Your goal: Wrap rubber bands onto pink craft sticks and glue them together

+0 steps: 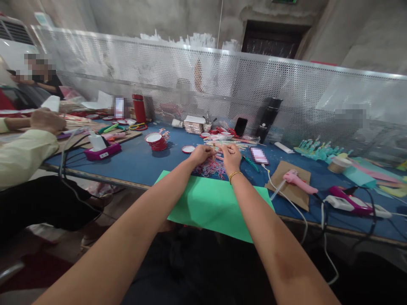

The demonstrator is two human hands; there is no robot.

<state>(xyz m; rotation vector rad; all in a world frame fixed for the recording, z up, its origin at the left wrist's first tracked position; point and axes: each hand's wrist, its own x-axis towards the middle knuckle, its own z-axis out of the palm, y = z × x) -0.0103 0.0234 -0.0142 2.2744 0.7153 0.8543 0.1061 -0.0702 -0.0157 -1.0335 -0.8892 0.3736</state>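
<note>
My left hand [202,155] is closed in a pinch above a tangled heap of pink, purple and blue thin cords [211,168]. Close beside it, my right hand [232,157] is closed too, its fingertips pressed together, and a gold bracelet [234,174] circles that wrist. A small pale piece shows near the fingertips, too small to name. Under my forearms a green sheet [216,203] hangs over the table's front edge. A round red-rimmed lid [188,149] lies left of my left hand.
A pink glue gun [300,182] rests on cardboard [280,169] at right, its cable trailing. A stack of red-rimmed discs [156,142], a red bottle [139,109] and a black bottle [269,120] stand on the blue table. At left, a co-worker's hand [47,120] is near a power strip [103,151].
</note>
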